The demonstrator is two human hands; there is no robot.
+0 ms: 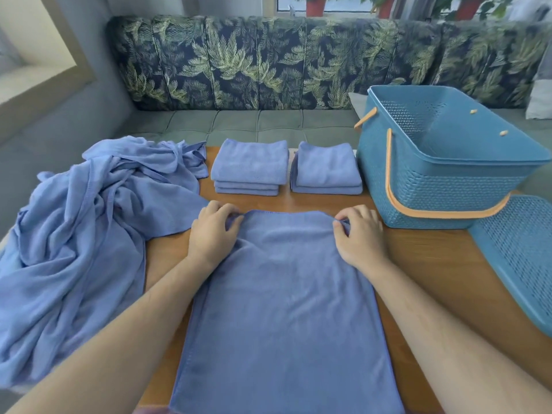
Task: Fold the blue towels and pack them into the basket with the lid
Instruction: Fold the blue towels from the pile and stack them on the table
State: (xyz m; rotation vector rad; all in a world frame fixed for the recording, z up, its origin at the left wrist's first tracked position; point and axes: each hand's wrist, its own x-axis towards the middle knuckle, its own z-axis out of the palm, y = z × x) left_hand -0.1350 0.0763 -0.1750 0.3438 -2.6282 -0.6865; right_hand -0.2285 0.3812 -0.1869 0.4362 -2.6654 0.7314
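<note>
A blue towel [283,309] lies spread flat and lengthwise on the wooden table [433,264] in front of me. My left hand [213,231] pinches its far left corner. My right hand [360,234] pinches its far right corner. Behind it stand two stacks of folded blue towels, the left stack [249,167] and the right stack [327,170]. A heap of unfolded blue towels [89,234] covers the table's left side. The blue plastic basket [442,180] with orange handles stands open at the right, and nothing shows inside it. Its blue lid [519,252] lies flat beside it.
A sofa with a leaf-patterned back [268,61] and grey seat cushions runs behind the table. Red plant pots [315,6] stand on the window sill above. A pale cushion [539,100] sits at the far right.
</note>
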